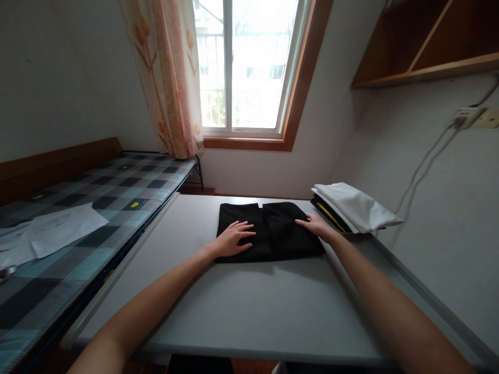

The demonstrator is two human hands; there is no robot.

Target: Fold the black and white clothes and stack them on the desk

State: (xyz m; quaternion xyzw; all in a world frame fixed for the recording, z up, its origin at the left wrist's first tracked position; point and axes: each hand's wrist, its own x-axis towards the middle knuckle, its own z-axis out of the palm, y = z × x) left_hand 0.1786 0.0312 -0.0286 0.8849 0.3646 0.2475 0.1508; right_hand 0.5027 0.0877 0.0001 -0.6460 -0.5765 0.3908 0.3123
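A folded black cloth garment [273,236] lies on the white table [249,306], a notch showing at the middle of its far edge. My left hand [233,240] rests flat on the left part of the garment, fingers spread. At the right edge, my right hand [315,226] grips the cloth, with the thumb on top and some fingers partly hidden. The cloth's right part looks slightly raised and rumpled. Just beyond my right hand sits a stack of folded clothes, a white one [353,205] on top and black and yellow ones [329,213] below.
To the left stands a bed with a checkered mattress [156,176], papers [66,228] lying on it. A floral curtain [171,78] hangs beside the window [253,67]. A wooden shelf [424,72] and an outlet with a cable [463,118] are on the right wall.
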